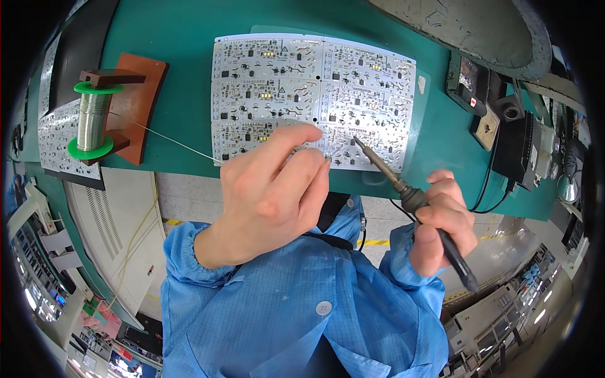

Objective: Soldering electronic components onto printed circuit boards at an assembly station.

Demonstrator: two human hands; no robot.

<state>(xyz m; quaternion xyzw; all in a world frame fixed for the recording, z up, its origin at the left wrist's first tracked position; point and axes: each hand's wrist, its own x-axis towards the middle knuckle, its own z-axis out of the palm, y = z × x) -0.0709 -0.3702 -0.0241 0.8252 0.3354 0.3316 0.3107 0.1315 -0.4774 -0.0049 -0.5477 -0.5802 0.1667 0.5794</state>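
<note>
A white panel of several joined circuit boards (271, 101) lies on the green bench mat, with small parts all over it. My left hand (268, 186) is over the panel's near left part, its fingers closed in a pinch on thin solder wire (179, 143). That wire runs in from a spool (92, 123) with green flanges, on a brown stand at the left. The wire's end is hidden by the fingers. With fingers wrapped round its handle, my right hand (444, 220) holds a soldering iron (413, 197). The iron's tip points at the panel's near right board; contact is hard to tell.
At the right sit a soldering station (515, 151) with a cable, a sponge tray (486, 128) and a dark box (466, 80). A large grey rounded fixture (466, 25) juts in at the upper right. Another board panel (60, 138) lies beyond the spool.
</note>
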